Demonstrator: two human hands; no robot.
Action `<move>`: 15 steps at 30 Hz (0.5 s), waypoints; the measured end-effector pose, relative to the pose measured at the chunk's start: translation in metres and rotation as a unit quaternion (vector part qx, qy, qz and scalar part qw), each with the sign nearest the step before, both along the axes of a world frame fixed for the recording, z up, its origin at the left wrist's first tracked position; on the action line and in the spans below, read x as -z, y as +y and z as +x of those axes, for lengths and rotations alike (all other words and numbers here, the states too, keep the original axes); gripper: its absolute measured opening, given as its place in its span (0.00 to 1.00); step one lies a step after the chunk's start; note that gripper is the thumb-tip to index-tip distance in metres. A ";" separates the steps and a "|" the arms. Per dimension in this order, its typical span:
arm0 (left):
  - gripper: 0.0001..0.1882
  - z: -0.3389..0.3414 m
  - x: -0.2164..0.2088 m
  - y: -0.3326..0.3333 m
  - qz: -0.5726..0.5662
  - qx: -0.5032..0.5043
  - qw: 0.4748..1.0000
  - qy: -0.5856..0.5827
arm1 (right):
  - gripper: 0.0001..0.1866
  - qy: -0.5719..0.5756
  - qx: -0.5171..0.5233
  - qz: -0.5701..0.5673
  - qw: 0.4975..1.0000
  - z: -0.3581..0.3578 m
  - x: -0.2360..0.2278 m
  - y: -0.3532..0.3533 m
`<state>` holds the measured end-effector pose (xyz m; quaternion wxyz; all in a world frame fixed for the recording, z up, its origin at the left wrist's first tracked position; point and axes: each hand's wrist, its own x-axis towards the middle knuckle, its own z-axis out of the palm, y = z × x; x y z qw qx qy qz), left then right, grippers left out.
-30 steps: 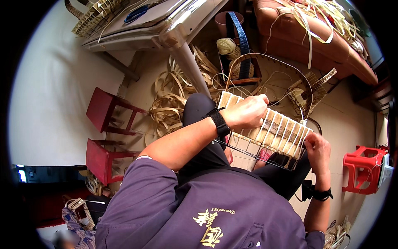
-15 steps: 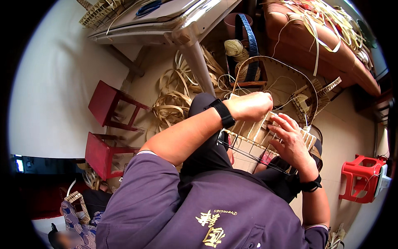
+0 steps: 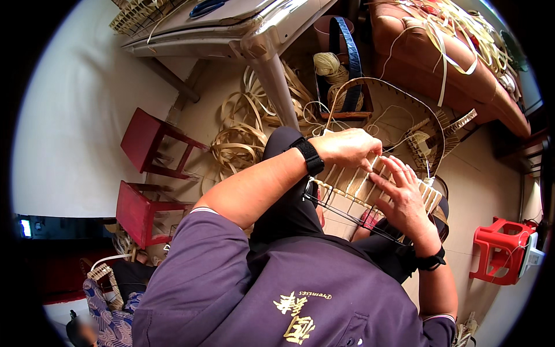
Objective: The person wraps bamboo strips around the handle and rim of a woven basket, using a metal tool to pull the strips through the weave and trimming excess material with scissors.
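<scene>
A partly woven basket [image 3: 337,191] with a dark wire frame and a tall arched handle lies across my lap. Pale cord wraps its near rim, and flat tan strips run over its side. My left hand [image 3: 348,148] is at the basket's far edge, thumb and fingers pinched on a pale cord [image 3: 359,184] that runs over the weave. Opposite it, my right hand [image 3: 402,199] rests on the right part of the weaving with fingers stretched out. Its fingertips nearly meet those of the left hand. What lies under the right palm is hidden.
Coiled tan strips [image 3: 240,144] lie on the floor beside a table leg [image 3: 273,87]. A basket with balls of cord [image 3: 330,65] stands ahead. Two dark red stools [image 3: 144,139] are at left, a red plastic stool [image 3: 498,248] at right. Loose strips cover a brown sofa [image 3: 399,46].
My left hand has turned and lowered slightly; its thumb and fingertips now show, pinching at the weave. The right hand stays on the basket, shifted only a little.
</scene>
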<state>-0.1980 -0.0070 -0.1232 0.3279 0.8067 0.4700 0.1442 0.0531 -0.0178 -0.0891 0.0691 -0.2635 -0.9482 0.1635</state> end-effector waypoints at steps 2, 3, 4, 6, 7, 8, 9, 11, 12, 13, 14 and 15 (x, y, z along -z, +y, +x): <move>0.27 0.000 -0.001 0.001 -0.008 0.002 1.000 -0.001 | 0.33 -0.024 -0.001 0.021 1.000 -0.002 0.002 -0.002; 0.26 -0.001 0.000 0.001 -0.013 0.002 1.000 -0.001 | 0.34 -0.035 -0.001 0.031 0.999 -0.003 0.003 -0.004; 0.26 -0.001 0.000 0.001 -0.017 0.001 1.000 0.000 | 0.34 -0.028 0.002 0.008 1.000 -0.002 0.003 -0.003; 0.23 -0.006 0.004 0.003 -0.001 -0.001 0.999 -0.036 | 0.32 0.019 0.006 -0.022 1.000 0.005 0.003 0.001; 0.23 -0.009 0.006 0.004 0.014 0.001 0.999 -0.037 | 0.31 0.053 0.010 -0.039 0.998 0.007 0.003 0.003; 0.22 -0.012 0.009 0.005 0.029 0.002 0.999 -0.040 | 0.31 0.082 0.016 -0.055 0.995 0.010 0.003 0.004; 0.22 -0.013 0.012 0.007 0.016 0.011 0.999 -0.036 | 0.29 0.082 0.014 -0.051 0.995 0.010 0.002 0.005; 0.22 -0.013 0.014 0.008 0.027 0.020 0.999 -0.019 | 0.26 0.084 0.011 -0.044 0.995 0.011 -0.001 0.006; 0.22 -0.012 0.012 0.007 0.038 0.021 0.999 -0.013 | 0.25 0.077 0.010 -0.042 0.996 0.011 -0.001 0.005; 0.22 -0.011 0.011 0.005 0.050 0.021 0.999 -0.007 | 0.25 0.073 0.010 -0.041 0.996 0.011 -0.001 0.005; 0.22 -0.011 -0.002 0.001 0.001 0.009 1.000 0.009 | 0.24 0.071 0.008 -0.042 0.997 0.010 0.000 0.005; 0.22 -0.010 -0.007 -0.001 -0.022 0.004 1.000 0.015 | 0.23 0.083 0.006 -0.047 0.995 0.011 -0.002 0.005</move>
